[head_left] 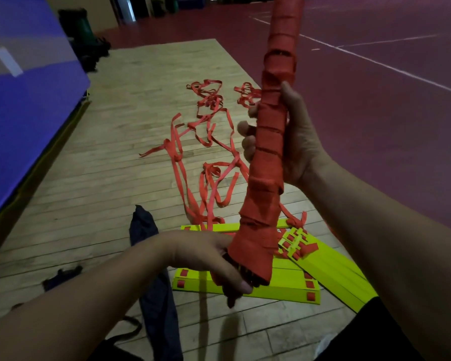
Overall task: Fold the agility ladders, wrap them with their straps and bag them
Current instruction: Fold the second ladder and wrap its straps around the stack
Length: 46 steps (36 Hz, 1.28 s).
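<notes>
Gripping the strap-wrapped ladder bundle point(261, 201) — right hand point(296, 142) midway, left hand point(208, 259) at base.

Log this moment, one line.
red strap-wrapped ladder bundle | right hand grips middle | left hand grips lower end | dark cloth bag on floor

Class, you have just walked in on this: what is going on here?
A person holds a ladder bundle, wound in red strap, nearly upright: the right hand grips its middle, the left hand its lower end. More yellow rungs lie stacked on the floor, their straps loose. A dark bag lies beside them.
</notes>
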Each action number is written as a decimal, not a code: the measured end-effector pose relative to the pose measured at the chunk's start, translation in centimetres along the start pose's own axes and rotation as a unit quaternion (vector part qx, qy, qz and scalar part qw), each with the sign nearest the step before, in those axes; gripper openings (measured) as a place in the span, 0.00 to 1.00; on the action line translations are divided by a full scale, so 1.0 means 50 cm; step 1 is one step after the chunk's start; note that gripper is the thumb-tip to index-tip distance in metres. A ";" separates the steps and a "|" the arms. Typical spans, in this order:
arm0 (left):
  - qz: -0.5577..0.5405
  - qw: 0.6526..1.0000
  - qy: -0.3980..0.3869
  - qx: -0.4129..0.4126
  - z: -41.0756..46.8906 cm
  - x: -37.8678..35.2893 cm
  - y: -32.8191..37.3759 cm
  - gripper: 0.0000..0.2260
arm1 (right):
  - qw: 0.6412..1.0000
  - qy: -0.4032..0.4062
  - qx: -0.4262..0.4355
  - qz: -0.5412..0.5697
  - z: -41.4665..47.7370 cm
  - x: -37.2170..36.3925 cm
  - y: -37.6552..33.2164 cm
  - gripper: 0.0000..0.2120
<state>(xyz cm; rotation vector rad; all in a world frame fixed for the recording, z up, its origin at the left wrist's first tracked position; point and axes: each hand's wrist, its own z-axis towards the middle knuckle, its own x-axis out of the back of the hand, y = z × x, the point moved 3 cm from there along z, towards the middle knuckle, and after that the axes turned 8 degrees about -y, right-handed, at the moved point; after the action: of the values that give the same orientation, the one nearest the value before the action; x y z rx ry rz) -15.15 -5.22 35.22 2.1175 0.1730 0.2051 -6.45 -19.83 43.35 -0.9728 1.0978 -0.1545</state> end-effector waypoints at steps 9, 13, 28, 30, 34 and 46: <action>0.157 0.967 -0.035 0.196 -0.023 0.020 -0.010 0.17 | 0.989 0.053 -0.051 -0.130 0.002 -0.015 0.007 0.19; 0.137 0.981 0.076 0.113 -0.022 0.044 0.001 0.15 | 0.959 0.114 0.038 -0.257 0.002 -0.014 0.008 0.15; 0.038 0.971 0.237 0.000 -0.020 0.055 -0.011 0.29 | 0.948 0.207 0.100 -0.223 0.022 -0.015 0.026 0.21; -0.007 0.978 0.205 -0.042 -0.023 0.051 -0.009 0.34 | 0.976 0.156 0.093 -0.122 0.024 -0.018 0.021 0.20; -0.036 0.984 0.143 -0.102 -0.013 0.027 0.004 0.35 | 0.996 0.036 0.010 0.084 0.035 -0.032 0.046 0.28; 0.245 0.949 0.006 0.200 -0.051 0.036 0.010 0.28 | 0.983 0.102 -0.069 -0.138 0.018 -0.026 0.062 0.27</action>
<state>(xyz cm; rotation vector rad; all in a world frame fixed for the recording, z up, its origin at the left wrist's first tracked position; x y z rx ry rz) -13.89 -3.01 37.09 2.5369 -0.3404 0.5115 -7.41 -16.78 42.07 -1.2551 1.1664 -0.4155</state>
